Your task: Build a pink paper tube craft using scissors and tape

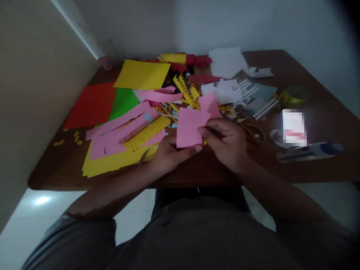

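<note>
Both my hands hold a pink piece of paper [190,125] above the front of the table. My left hand [171,154] grips its lower edge, thumb in front and fingers behind. At the right edge, my right hand [226,140] pinches it between thumb and fingers. Just behind it is another pink piece [210,104]; whether the two are joined I cannot tell. Beyond lie a yellow fringed strip [185,92] and small paper scraps. Close to my right hand are scissors [257,133] with yellowish handles, partly hidden.
Yellow [142,74], red [91,103] and green sheets [123,102] lie left on the brown table [194,172]. Pink strips [119,122] overlap there. A tape roll [294,95], a blurred-out white card [294,127] and a blue-capped tool [315,150] lie right. A wall stands behind.
</note>
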Motion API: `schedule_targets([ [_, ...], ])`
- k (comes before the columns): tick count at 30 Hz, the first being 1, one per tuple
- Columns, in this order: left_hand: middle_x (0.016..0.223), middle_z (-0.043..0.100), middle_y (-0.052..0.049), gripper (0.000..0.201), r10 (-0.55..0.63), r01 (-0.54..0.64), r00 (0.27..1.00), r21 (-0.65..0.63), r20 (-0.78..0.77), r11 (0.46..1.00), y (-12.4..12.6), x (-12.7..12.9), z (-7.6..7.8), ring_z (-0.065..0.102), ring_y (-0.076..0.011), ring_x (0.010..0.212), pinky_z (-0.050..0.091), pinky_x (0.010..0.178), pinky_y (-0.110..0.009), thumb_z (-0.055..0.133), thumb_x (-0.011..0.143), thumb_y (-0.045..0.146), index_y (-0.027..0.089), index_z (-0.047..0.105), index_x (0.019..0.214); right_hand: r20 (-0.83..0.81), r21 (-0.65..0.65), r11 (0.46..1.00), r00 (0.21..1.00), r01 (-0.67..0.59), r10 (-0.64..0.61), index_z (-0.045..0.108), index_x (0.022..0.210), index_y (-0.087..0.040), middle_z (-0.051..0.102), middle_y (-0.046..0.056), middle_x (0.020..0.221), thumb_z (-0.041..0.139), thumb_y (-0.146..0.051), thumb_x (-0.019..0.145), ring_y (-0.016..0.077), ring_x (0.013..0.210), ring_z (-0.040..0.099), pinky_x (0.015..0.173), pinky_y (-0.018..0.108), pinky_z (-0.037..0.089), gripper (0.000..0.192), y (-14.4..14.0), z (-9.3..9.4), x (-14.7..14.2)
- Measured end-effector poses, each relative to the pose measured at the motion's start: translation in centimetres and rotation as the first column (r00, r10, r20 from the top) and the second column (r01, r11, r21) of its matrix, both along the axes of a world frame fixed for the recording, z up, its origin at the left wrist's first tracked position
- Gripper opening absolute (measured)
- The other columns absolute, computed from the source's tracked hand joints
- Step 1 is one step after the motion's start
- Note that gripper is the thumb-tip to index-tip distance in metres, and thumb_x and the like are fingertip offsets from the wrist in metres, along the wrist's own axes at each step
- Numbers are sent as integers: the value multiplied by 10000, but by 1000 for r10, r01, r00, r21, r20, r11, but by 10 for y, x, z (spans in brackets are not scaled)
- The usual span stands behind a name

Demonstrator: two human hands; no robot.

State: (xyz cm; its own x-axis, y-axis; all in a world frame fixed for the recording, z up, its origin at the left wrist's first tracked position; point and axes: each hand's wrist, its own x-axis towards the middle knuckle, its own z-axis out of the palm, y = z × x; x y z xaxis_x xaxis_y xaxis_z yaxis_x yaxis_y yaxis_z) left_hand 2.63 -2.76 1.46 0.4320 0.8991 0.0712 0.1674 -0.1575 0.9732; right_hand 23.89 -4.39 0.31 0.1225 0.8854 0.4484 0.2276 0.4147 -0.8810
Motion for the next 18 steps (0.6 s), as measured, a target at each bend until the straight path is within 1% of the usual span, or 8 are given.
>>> schedule_targets([
  [3,929,899,-59,283,37,-38,999,-20,-15,999,-1,0,2,795,-214,830,619,749,-311,973,933,480,204,917,915,-7,-8,1000,1000,-5,5,863,1003,-256,868,33,985,905,-403,1024,211,883,796,800,329,667,154,-1,0,-1],
  [8,966,915,-60,224,57,-57,998,1,-13,998,-1,1,1,815,-230,863,641,762,-321,1001,901,421,211,934,943,-62,-43,999,998,6,-9,856,953,-256,838,19,907,934,-447,1000,184,779,748,687,300,617,212,0,2,-2],
  [10,987,916,-67,235,56,-56,998,45,4,997,0,1,-1,821,-238,888,653,783,-334,1007,892,431,213,932,939,-116,-73,997,993,-17,8,851,922,-259,830,12,873,946,-501,986,178,749,742,678,302,617,267,3,2,-1],
  [13,994,911,-67,225,55,-56,998,138,15,989,0,0,-2,817,-239,917,668,861,-366,1002,897,439,229,930,925,-181,-121,989,982,-81,59,852,903,-266,836,12,866,973,-606,942,185,766,761,722,317,645,363,6,0,0],
  [15,996,909,-60,201,54,-51,998,175,-12,983,0,0,0,810,-234,921,665,896,-375,1002,899,423,237,925,913,-181,-142,986,981,-92,66,854,910,-266,839,17,878,973,-644,932,189,783,766,744,326,652,397,7,-1,0],
  [18,1004,910,-59,218,58,-50,997,145,-53,988,0,-1,4,814,-234,919,658,871,-355,1014,881,413,222,919,924,-119,-131,990,992,-50,34,853,921,-259,836,23,885,941,-630,969,191,775,752,723,327,641,384,5,-2,0],
])
